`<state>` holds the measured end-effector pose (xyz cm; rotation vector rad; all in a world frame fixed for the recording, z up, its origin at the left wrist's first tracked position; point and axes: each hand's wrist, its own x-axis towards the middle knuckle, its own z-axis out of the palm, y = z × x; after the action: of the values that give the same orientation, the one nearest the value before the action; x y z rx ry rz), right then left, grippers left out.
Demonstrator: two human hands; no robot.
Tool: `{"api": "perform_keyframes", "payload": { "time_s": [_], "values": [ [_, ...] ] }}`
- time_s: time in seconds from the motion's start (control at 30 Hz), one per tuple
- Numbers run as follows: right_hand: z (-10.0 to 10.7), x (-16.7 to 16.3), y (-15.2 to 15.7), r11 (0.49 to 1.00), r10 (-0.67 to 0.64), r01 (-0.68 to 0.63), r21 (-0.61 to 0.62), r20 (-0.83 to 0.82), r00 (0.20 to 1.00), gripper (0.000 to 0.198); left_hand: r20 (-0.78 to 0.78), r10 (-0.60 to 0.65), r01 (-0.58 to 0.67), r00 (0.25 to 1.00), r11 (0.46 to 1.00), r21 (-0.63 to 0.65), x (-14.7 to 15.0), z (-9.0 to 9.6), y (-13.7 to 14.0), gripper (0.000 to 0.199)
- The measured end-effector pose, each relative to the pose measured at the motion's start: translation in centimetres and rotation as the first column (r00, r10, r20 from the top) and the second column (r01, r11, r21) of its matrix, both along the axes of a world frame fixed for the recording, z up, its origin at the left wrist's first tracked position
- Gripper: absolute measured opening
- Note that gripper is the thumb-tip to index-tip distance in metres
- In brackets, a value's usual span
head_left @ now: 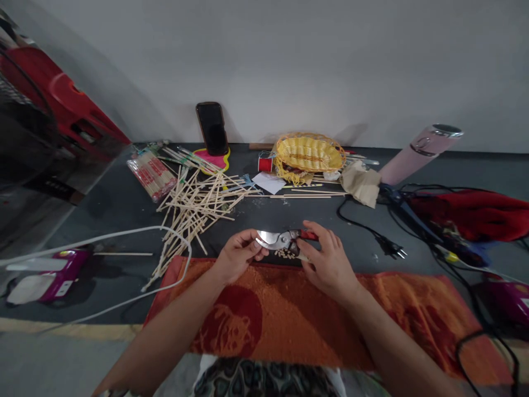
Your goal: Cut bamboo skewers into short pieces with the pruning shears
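Right fingers (324, 232) grip pruners (285, 240) toward the worktop's (297, 212) front edge, left fingers (251, 236) at blades, hold unclear; likely snipping, next cut needs fingertips clear.

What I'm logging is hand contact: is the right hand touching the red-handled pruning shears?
Touching. The head view shows the right hand on the pruning shears, their red handle between its thumb and fingers.

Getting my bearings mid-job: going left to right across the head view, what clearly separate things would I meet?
Purple item, packet of sticks, phone, pruning shears, pink flask, second purple item.
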<state>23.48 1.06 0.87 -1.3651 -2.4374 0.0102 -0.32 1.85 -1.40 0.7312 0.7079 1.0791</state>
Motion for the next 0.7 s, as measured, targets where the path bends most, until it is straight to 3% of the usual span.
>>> {"api": "perform_keyframes", "payload": {
  "time_s": [0.7],
  "values": [
    [-0.23,0.63,0.47,0.999,0.026,-0.028,0.021,0.077,0.997,0.030,-0.107,0.012,-0.009,0.994,1.000,0.027,-0.02,-0.17,-0.01,0.023]
  ]
}}
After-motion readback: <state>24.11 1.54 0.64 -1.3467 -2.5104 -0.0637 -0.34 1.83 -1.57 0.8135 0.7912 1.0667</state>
